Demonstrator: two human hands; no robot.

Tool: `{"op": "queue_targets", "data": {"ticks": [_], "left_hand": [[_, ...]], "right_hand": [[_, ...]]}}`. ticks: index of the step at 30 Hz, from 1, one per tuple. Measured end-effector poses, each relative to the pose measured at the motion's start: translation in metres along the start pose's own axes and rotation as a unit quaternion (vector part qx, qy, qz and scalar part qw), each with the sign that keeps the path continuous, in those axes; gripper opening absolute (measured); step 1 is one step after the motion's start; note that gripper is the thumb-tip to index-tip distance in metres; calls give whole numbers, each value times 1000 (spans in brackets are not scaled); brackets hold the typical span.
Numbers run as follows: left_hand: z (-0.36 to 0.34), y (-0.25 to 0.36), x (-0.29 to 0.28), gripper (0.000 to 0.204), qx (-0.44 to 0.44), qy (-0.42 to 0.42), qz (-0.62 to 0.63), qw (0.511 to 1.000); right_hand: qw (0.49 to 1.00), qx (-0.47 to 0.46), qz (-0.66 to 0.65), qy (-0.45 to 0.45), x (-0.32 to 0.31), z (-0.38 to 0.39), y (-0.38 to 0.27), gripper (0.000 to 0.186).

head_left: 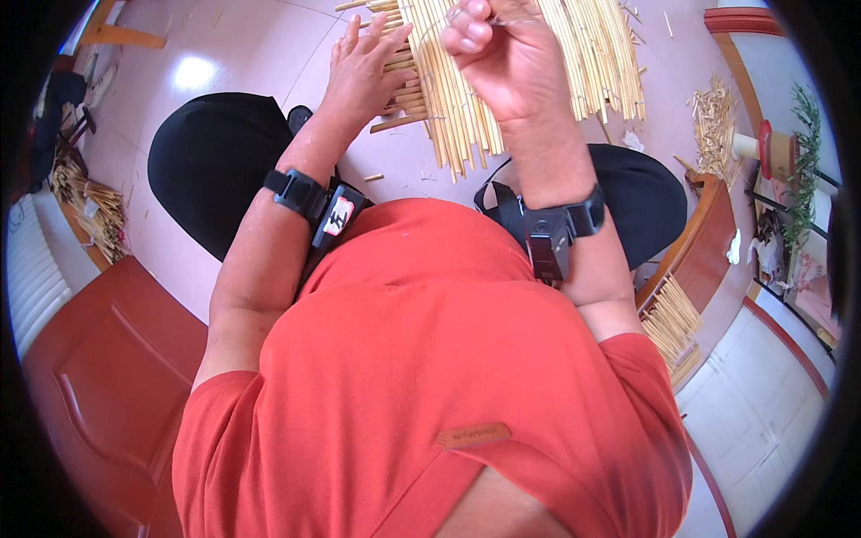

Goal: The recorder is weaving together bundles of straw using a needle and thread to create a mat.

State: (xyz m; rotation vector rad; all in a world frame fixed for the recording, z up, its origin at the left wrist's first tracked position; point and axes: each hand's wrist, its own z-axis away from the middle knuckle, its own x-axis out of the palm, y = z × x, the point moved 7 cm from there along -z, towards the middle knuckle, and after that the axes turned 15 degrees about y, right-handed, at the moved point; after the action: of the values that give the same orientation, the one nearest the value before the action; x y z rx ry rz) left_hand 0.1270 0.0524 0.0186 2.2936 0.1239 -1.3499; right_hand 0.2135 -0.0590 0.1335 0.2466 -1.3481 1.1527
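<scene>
A mat of pale yellow reed stalks, bound side by side with rows of thin stitching, lies at the top of the head view beyond my knees. My left hand is at its left edge, fingers stretched and spread over the protruding ends of several shorter crosswise stalks. Above the mat, my right hand is closed in a pinch on a thin, pale thread, which loops out to the left of the fingers. The mat's far part runs out of view.
Loose stalks lie in a heap at the right and a bundle at the left. A wooden bench on the right stands beside more stalks. A red-brown chair is at the lower left. Scraps dot the tiled floor.
</scene>
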Motion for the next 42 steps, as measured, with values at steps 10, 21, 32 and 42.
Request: {"op": "queue_targets", "data": {"ticks": [10, 21, 32, 42], "left_hand": [[13, 41, -21, 10, -141, -125, 444, 876], [46, 23, -23, 11, -482, -43, 640, 597], [20, 36, -10, 11, -466, -30, 638, 612], [-7, 43, -12, 10, -335, -112, 508, 785]], "right_hand": [[966, -174, 190, 16, -23, 19, -37, 8], [456, -193, 868, 21, -71, -29, 28, 40], [384, -126, 914, -16, -68, -48, 36, 45], [423, -226, 877, -44, -69, -51, 29, 32]]}}
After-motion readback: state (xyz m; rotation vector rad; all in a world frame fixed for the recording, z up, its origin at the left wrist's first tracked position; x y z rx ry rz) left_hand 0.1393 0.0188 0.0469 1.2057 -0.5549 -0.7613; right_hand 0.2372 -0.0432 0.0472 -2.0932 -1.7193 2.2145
